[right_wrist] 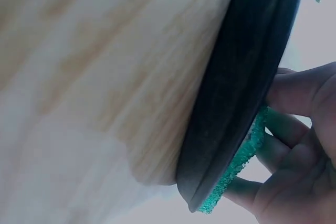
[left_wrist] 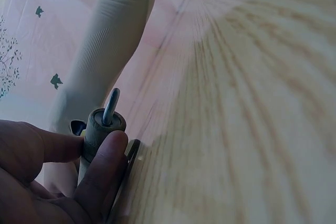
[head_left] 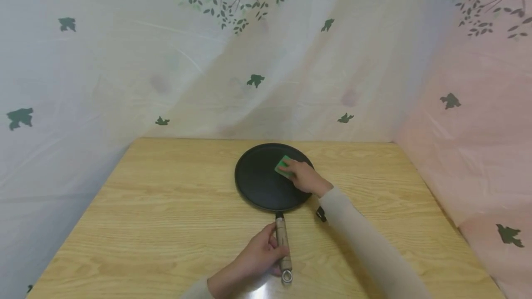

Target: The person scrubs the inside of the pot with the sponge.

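Note:
A round, flat black frying pan [head_left: 259, 176] lies on the wooden table, its handle [head_left: 282, 239] pointing toward me. My left hand [head_left: 262, 250] grips that handle near its ring end; in the left wrist view, the thumb and fingers wrap the handle [left_wrist: 97, 137] just below its metal loop. Over the right part of the pan, my right hand [head_left: 305, 176] holds a green scouring sponge [head_left: 283, 166] against the cooking surface. From the right wrist, the sponge's rough green edge [right_wrist: 239, 163] shows between the fingers and the pan's rim [right_wrist: 236, 87].
A small black object [head_left: 321, 214] sits on the table [head_left: 166, 211] beside the pan, partly hidden by my right forearm. Behind the table hangs a pale curtain [head_left: 199, 82] printed with birds and branches; its pinkish side [head_left: 478, 151] borders the table's right edge.

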A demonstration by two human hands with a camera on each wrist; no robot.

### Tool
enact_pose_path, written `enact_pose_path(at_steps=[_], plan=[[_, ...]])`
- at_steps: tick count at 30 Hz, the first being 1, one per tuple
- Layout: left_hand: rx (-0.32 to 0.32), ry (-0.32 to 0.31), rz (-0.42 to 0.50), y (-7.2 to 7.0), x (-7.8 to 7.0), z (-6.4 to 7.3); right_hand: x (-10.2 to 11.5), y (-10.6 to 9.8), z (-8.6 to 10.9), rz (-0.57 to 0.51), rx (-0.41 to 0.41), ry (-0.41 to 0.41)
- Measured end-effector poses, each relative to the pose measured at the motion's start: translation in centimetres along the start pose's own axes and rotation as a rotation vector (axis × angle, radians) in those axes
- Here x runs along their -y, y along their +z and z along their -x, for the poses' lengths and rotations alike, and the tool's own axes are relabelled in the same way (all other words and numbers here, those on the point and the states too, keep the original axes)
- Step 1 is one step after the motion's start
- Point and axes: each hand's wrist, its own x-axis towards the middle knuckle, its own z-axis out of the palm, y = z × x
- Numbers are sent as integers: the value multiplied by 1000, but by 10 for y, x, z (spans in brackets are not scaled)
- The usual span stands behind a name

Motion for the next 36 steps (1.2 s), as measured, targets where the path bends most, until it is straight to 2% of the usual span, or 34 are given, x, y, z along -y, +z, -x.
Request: enact_pose_path(at_steps=[6, 9, 16, 23, 29, 36], plan=[[0, 10, 4, 0, 1, 0, 8, 0, 10, -68, 67, 74], [0, 12, -5, -1, 0, 0, 13, 1, 16, -65, 85, 79], [18, 0, -18, -3, -1, 0, 24, 7, 28, -38, 88, 34], [20, -25, -11, -3, 1, -1, 32, 13, 35, -85, 72, -4], [29, -25, -6, -2, -2, 0, 43, 16, 38, -127, 101, -58], [41, 9, 3, -3, -2, 2, 60, 21, 33, -165, 159, -150]])
